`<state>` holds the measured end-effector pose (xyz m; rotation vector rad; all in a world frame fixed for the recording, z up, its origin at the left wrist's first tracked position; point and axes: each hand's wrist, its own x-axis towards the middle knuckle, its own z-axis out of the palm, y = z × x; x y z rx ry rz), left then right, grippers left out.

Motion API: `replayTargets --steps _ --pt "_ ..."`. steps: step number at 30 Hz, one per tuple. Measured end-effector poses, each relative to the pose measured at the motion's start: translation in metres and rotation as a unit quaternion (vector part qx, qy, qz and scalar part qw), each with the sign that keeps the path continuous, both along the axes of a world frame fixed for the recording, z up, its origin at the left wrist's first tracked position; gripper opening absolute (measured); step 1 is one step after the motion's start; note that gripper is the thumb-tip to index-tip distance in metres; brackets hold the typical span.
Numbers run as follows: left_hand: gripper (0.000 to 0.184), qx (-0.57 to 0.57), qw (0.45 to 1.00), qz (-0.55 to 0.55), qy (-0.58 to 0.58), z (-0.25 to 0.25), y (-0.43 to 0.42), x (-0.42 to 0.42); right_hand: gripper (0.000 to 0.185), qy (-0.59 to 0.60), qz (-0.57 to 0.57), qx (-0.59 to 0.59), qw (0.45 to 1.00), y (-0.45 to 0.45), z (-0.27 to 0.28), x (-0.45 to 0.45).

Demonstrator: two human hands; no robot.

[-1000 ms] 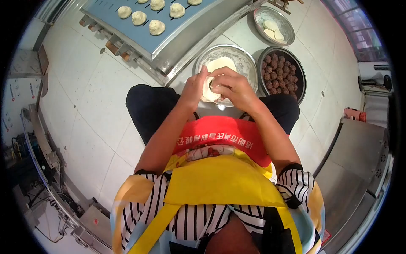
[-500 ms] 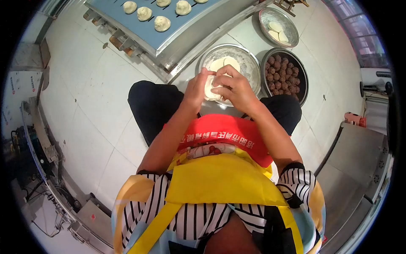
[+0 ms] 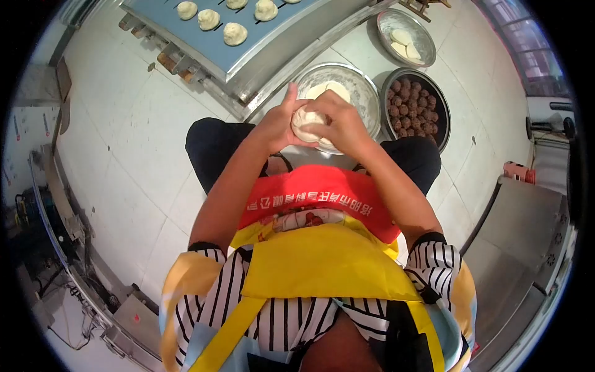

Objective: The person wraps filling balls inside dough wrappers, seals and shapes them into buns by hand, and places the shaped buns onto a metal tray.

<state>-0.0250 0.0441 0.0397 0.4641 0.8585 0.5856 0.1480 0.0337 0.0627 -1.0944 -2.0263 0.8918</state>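
Above the nearest metal bowl, the dough bun is cradled in the left hand and apparently pinched by the right hand; folds are best gathered evenly, with light pressure, underside well supported.

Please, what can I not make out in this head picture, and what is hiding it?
Head view: the inside of the dough in the left hand; the right hand also covers part of it.
Head view: the dough rounds in the nearest bowl; hands partly hide them.
Head view: the farthest buns; cut off by the top edge.
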Motion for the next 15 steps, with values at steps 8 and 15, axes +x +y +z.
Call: replayTargets --steps 8,15 --pt "0.074 -0.018 0.993 0.097 0.061 -0.004 -0.014 0.017 0.047 0.063 -0.034 -0.102 0.992 -0.002 0.018 0.001" --pt "0.066 -0.026 0.999 0.031 0.014 0.021 -0.012 0.024 0.082 0.033 -0.059 -0.059 0.996 -0.013 0.000 0.000"
